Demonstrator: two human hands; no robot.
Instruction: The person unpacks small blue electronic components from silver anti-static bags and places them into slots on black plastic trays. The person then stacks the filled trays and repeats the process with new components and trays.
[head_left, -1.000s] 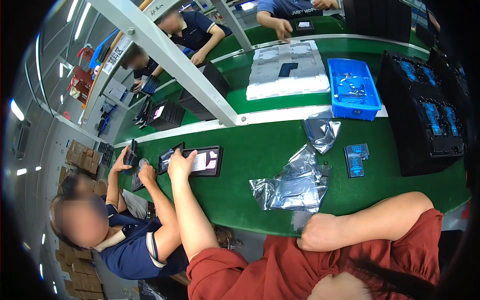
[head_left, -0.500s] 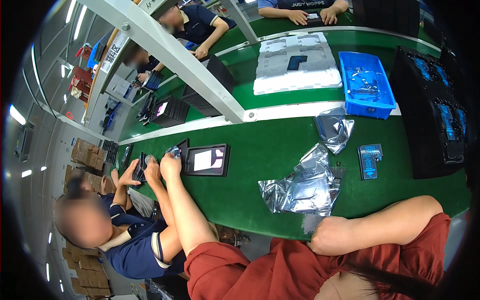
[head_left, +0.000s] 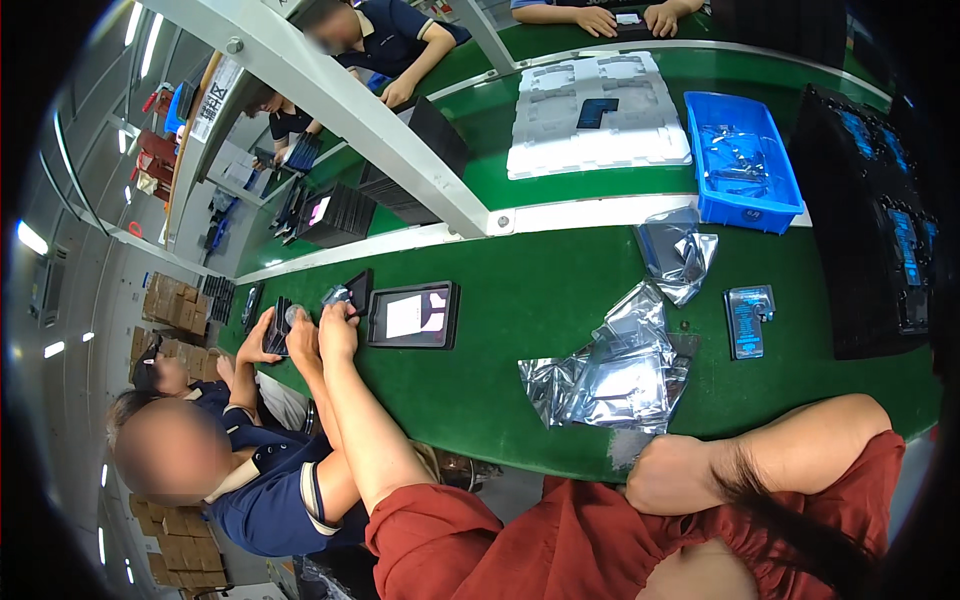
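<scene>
My left hand (head_left: 337, 333) is stretched far to the left, its fingers closed on a small shiny, partly clear packet (head_left: 336, 295). Right of it, a black open tray (head_left: 453, 318) holds a white card and pinkish-white pieces. A smaller black box piece (head_left: 361, 287) stands against that tray's left side. At the table's front edge rests my right hand (head_left: 667, 474), curled into a fist whose inside is hidden. Just beyond the fist lie crumpled silver bags (head_left: 625, 375). A blue-and-black battery-like part (head_left: 746, 322) sits farther right.
A co-worker's hands (head_left: 272, 335) hold a dark stack beside my left hand. A blue bin (head_left: 752, 213) with clear-wrapped parts and a white moulded tray (head_left: 550, 160) stand beyond the white rail. Tall black trays (head_left: 830, 250) rise at right. A white post (head_left: 370, 130) slants overhead.
My left hand has shifted slightly down and left with the packet, and more of the packet and black box piece shows. My right fist stays at the edge. The whole view has shifted slightly.
</scene>
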